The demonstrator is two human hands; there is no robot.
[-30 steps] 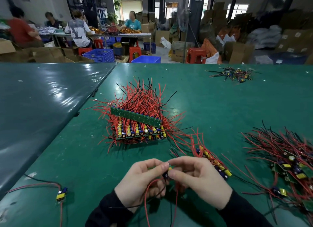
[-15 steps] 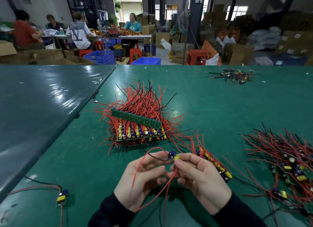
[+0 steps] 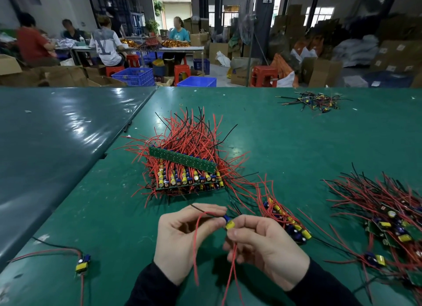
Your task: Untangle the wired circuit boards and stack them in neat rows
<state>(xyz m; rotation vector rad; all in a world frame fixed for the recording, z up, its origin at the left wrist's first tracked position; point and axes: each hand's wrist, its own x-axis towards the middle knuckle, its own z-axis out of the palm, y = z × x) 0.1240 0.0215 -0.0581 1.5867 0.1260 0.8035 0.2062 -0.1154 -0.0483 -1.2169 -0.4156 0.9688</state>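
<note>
Both hands are together over the near edge of the green table [image 3: 296, 146], and between them they hold one small board [image 3: 229, 223] with a yellow part and a blue part on it. The left hand [image 3: 182, 241] pinches the board's wires [image 3: 198, 244] near the blue end with curled fingers, and the right hand [image 3: 262, 248] pinches the board from the other side, with a red wire running down between its fingers. The wires hang loose below the hands in long red loops, and a thin black one goes up and left from the board.

The step in hand, as I judge it, is to free and straighten the wires of this single board, so that it can go to the stack. The stack [image 3: 187, 173] stands just beyond the hands (its boards lie in tidy rows, with wires sticking out on all sides). A short row [image 3: 285, 219] of boards lies just right of the hands, and a tangled pile [image 3: 388, 219] waits further right. One lone board [image 3: 83, 263] lies at the near left, and a small heap [image 3: 315, 101] is far away at the back.

The next move probably calls for pulling the red wires straight and to one side. Then the board can be laid beside the others in the short row or on the stack, with care that its wires do not catch the neighbours.
</note>
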